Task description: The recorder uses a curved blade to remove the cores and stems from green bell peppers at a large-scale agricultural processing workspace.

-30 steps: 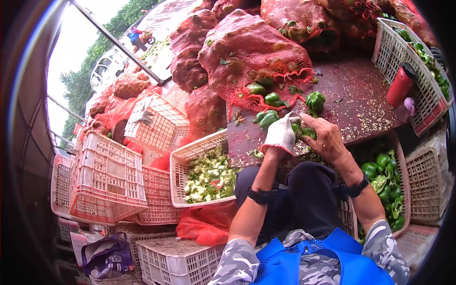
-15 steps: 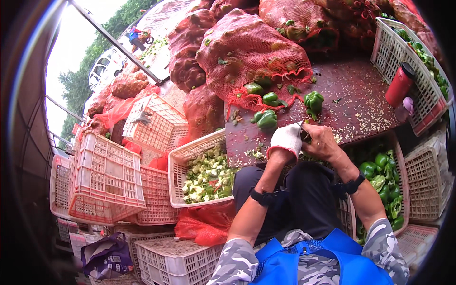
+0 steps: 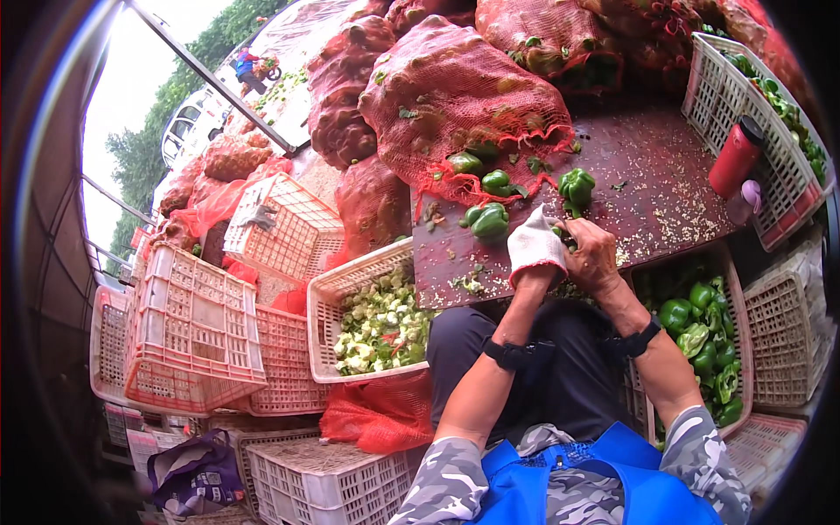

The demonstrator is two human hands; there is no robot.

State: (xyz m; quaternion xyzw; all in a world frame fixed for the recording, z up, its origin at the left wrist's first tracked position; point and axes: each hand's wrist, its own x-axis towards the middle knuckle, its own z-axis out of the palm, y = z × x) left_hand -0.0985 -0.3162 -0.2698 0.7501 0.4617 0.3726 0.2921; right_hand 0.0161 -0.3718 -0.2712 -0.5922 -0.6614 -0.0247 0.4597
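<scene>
My left hand (image 3: 534, 243), in a white glove, and my bare right hand (image 3: 592, 252) meet over the near edge of the dark red board (image 3: 647, 175). Both are closed around a green pepper (image 3: 561, 233), of which only a bit shows between the fingers. Just beyond them a green pepper (image 3: 576, 189) stands on the board. More green peppers (image 3: 490, 224) lie to the left, by the mouth of a red mesh sack (image 3: 464, 96). Pale seeds and scraps are scattered over the board.
Left of my knees stands a crate of pale pepper cores (image 3: 325, 337); right of them, a crate of green peppers (image 3: 742, 350). A red flask (image 3: 737, 157) stands beside another pepper crate (image 3: 713, 87). Stacked pink-white crates (image 3: 192, 324) fill the left side.
My gloved left hand has moved slightly forward and turned more upright, its fingers now pointing away from me. My right hand has shifted a little, and both stay together. The peppers on the board lie as before.
</scene>
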